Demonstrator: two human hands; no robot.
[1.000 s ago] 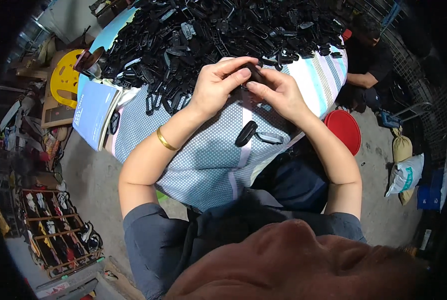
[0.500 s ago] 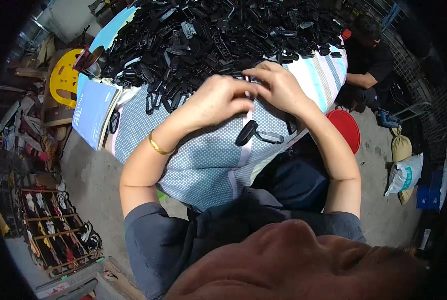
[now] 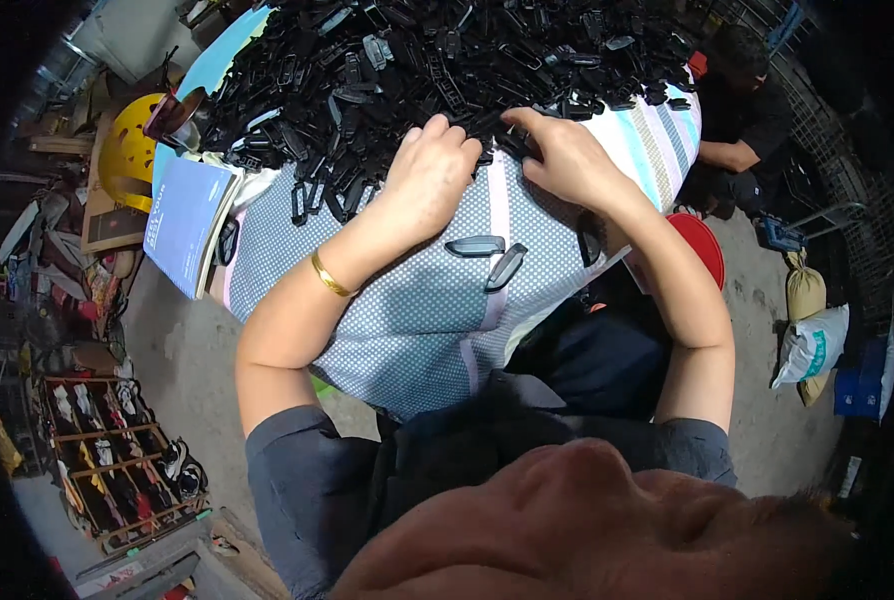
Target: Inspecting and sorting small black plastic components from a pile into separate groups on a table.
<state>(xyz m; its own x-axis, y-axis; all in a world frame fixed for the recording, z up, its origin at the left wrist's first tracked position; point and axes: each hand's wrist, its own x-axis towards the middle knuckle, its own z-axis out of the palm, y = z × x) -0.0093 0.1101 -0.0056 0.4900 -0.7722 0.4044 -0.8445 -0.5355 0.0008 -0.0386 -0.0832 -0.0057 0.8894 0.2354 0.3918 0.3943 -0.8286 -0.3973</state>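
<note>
A big heap of small black plastic parts, elongated and clip-like (image 3: 417, 70), covers the far side of the cloth-covered surface (image 3: 407, 300). At the heap's near edge, my left hand (image 3: 435, 178) is closed with curled fingers; its fingertips and anything in them are hidden. To its right, my right hand (image 3: 575, 165) reaches over the same edge with thumb and index finger apart. A dark part (image 3: 514, 146) lies between or just beyond these fingers; I cannot tell if they touch it. Closer to me, two loose black parts (image 3: 506, 268) rest on the cloth, touching or nearly so.
Left of the heap lie a blue-covered book (image 3: 189, 225) and dark-tinted glasses (image 3: 179, 115), near a yellow plastic seat (image 3: 129, 150). A red round lid or stool (image 3: 695, 250) stands at right. Another person's arm (image 3: 729, 155) shows at far right, with sacks (image 3: 812, 345) beyond.
My hands have moved apart, the left one turning its back upward and curling. The two loose parts lie in new positions, slightly to the left and turned differently.
</note>
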